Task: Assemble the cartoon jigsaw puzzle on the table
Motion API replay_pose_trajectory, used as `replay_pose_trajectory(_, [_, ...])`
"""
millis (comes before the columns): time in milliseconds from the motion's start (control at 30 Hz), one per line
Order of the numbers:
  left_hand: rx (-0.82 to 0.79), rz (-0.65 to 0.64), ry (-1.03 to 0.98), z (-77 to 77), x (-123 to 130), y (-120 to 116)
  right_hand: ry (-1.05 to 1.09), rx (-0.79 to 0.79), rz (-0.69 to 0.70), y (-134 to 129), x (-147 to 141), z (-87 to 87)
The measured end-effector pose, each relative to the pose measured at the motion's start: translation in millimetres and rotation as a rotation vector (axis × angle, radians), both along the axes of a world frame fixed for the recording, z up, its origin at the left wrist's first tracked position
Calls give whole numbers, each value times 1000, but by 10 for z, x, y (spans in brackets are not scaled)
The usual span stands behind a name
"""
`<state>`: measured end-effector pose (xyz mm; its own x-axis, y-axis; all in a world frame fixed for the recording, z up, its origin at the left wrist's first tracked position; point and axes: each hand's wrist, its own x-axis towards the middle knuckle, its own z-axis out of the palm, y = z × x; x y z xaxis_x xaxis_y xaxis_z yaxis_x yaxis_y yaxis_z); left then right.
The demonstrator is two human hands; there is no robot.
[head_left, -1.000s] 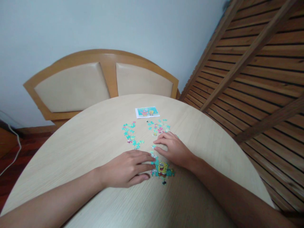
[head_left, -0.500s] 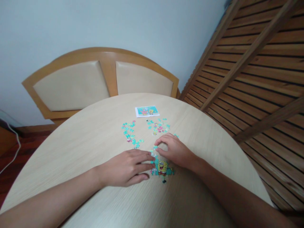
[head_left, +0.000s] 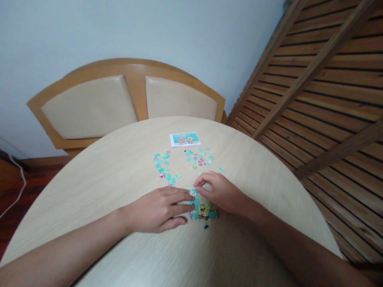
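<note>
A partly joined jigsaw puzzle (head_left: 204,209) lies on the table in front of me, showing a yellow cartoon character on turquoise. My left hand (head_left: 161,210) is open, palm down, its fingertips resting on the puzzle's left edge. At the upper edge, the thumb and index finger of my right hand (head_left: 222,192) pinch a small puzzle piece (head_left: 194,187), touching or very close to the joined part. The fingers cover much of that piece, and the right hand hides the puzzle's upper right.
Loose puzzle pieces lie beyond my hands in a left group (head_left: 163,164) and a right group (head_left: 201,160). One stray turquoise piece (head_left: 221,170) sits apart. A picture card (head_left: 186,139) lies behind them on the round table (head_left: 119,159). A padded chair back (head_left: 140,85) stands beyond.
My right hand has moved slightly down towards the joined puzzle with the pinched piece, uncovering the stray turquoise piece. My left hand has stayed nearly still.
</note>
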<state>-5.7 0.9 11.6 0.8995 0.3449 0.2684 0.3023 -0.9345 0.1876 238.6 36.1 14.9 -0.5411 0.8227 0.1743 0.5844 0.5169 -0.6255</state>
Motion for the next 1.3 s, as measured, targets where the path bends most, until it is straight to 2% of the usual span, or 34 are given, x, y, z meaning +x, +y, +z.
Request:
replay_pose_trajectory(600, [3,-5,-14,7,4,-12,-71,60,-30,2,-25,-34])
replay_pose_trajectory(900, [3,0,-2,-1,-2,-4,-127,105,12,-10,-33,2])
replay_pose_trajectory(1167, [-23,9,-16,-9,-2,-4,-194,205,145,-2,2,22])
replay_pose_trajectory(1300, [-25,12,0,-3,-5,-9,-196,216,118,48,58,27])
